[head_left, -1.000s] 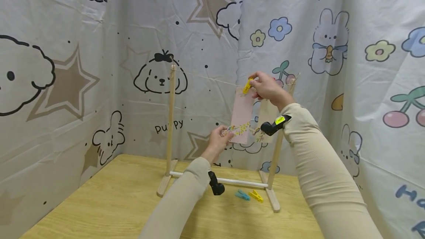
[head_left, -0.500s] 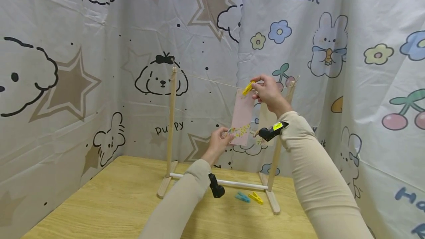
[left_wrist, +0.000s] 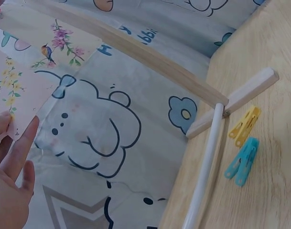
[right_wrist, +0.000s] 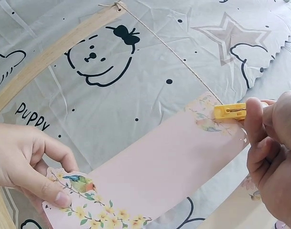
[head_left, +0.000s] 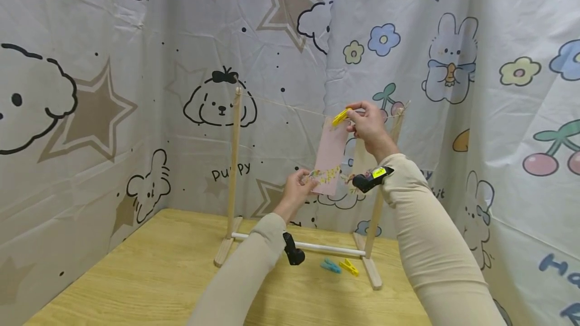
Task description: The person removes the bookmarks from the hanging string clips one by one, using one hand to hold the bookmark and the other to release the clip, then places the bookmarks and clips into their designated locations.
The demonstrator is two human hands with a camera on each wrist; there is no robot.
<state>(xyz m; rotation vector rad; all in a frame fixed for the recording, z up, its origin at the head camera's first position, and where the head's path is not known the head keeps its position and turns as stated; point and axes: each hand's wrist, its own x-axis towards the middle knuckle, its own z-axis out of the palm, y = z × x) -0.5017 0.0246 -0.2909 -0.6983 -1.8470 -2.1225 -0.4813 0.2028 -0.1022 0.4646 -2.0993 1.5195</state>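
A pink paper card (right_wrist: 155,157) printed with yellow flowers and a bird hangs at the string (right_wrist: 176,53). My left hand (head_left: 297,191) pinches its lower left corner between thumb and fingers. At the card's top edge my right hand (head_left: 368,124) pinches a yellow clothespin (right_wrist: 230,112), whose tip lies over the card and string. A cream card (left_wrist: 64,40) with pink flowers and a bird hangs just to the right, its top hidden behind my right hand in the head view.
Wooden posts (head_left: 234,165) carry the string on a stand with a white crossbar (head_left: 323,249). On the wooden table (head_left: 136,265), a blue clothespin (left_wrist: 243,161) and another yellow clothespin (left_wrist: 244,126) lie near the right foot. A printed curtain (head_left: 281,29) surrounds the back.
The yellow clothespin in my right hand has tilted from steep to more slanted, its handle end moving right. My left hand keeps its pinch on the pink card, nearly unmoved.
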